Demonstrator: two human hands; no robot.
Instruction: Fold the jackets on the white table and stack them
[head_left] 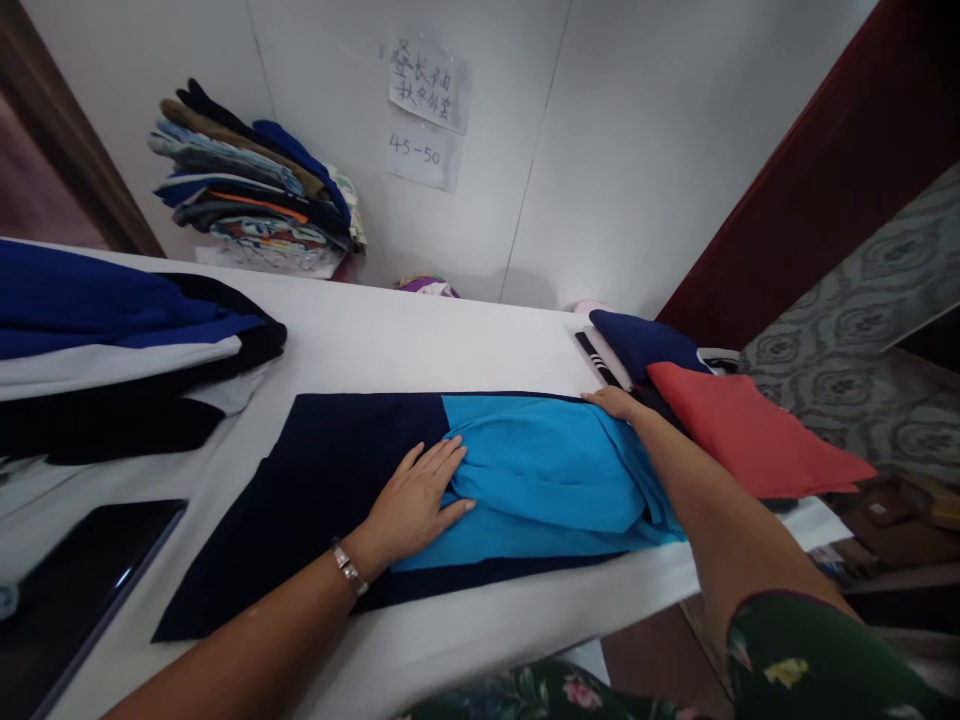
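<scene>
Floral sleeves (810,660) at the bottom edge, both forearms reaching up over the white worktop (420,340); left wrist wearing a metal bracelet (349,568). Left hand (417,497) lying flat, palm down, fingers (439,462) spread and released, pressing on the garment (480,480) right where navy meets bright blue; nothing gripped. Right hand (616,402) at the far right corner of the blue part, touching the cloth there; fingers partly hidden by the hand itself, so cannot tell whether pinching the edge or merely resting on it. Garment spread flat on the middle of the worktop, navy half to the left, bright blue half to the right, blue cloth wrinkled and bunched between the two hands, lower right edge hanging close to the worktop's edge. Just beyond the right hand, a coral cloth (750,440) folded and jutting past the worktop's right end, touching a navy cloth (645,342) and a black piece with white stripes (600,362). Far left, a heap of blue, white and black clothes (112,350); near left corner, a dark tablet (75,590) lying flat. Against the wall, a stack (255,195) of folded clothes, and two paper notes (427,110) stuck above the worktop.
</scene>
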